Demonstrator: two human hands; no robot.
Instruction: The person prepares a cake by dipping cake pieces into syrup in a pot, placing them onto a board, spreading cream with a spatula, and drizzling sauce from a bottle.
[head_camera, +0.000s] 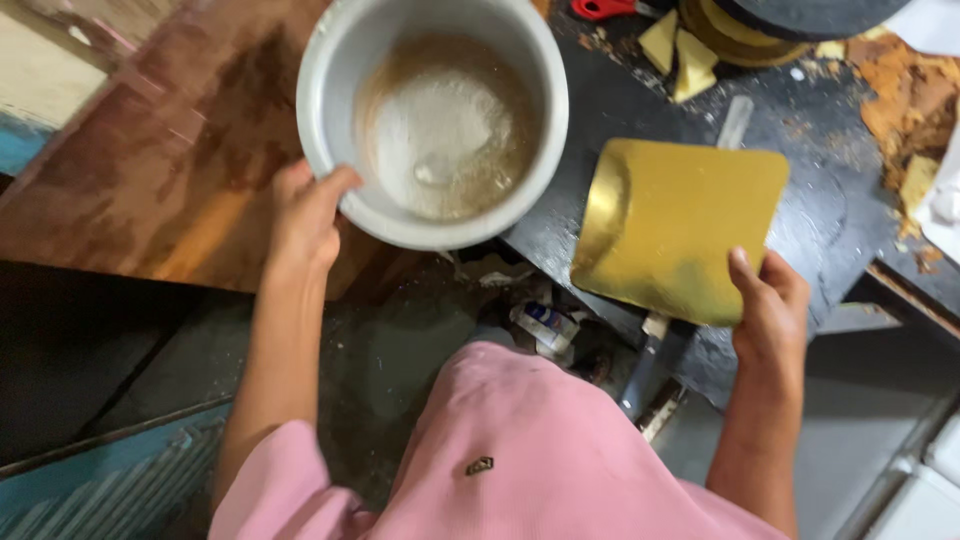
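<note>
At five o'clock, nearest the body, the right hand (768, 305) pinches the near corner of a square gold cake board (680, 228) lying on the dark worktop (590, 130), thumb on top. At ten o'clock the left hand (305, 215) grips the rim of a metal bowl (433, 120) holding pale crumbs and powder, tilted over the wooden counter (150, 170). The step looks like readying the board; next calls for steadying the bowl. Farther, at one o'clock, lie yellow cake scraps (680, 55).
</note>
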